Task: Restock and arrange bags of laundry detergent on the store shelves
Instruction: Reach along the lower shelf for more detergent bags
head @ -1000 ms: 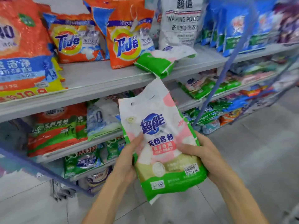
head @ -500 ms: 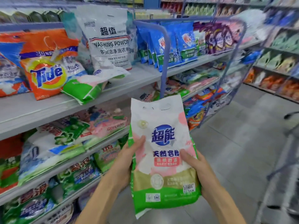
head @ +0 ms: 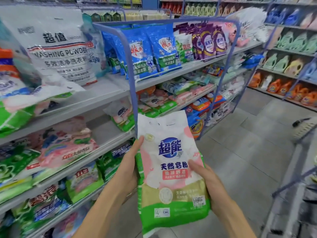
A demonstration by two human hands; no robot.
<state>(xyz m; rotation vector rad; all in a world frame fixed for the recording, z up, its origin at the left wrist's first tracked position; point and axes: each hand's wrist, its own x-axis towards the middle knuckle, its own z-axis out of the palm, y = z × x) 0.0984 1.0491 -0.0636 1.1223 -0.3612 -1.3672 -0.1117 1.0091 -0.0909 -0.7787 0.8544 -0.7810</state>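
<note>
Both hands, left hand [head: 127, 166] and right hand [head: 208, 184], clamp their fingers round the soft, slumping washing powder bag [head: 171, 170]; gripping its sides probably suits the slick film best.

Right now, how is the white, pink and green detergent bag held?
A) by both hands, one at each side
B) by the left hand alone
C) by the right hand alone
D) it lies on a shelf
A: the left hand grips the left edge of the detergent bag, the right hand its right edge.
</note>
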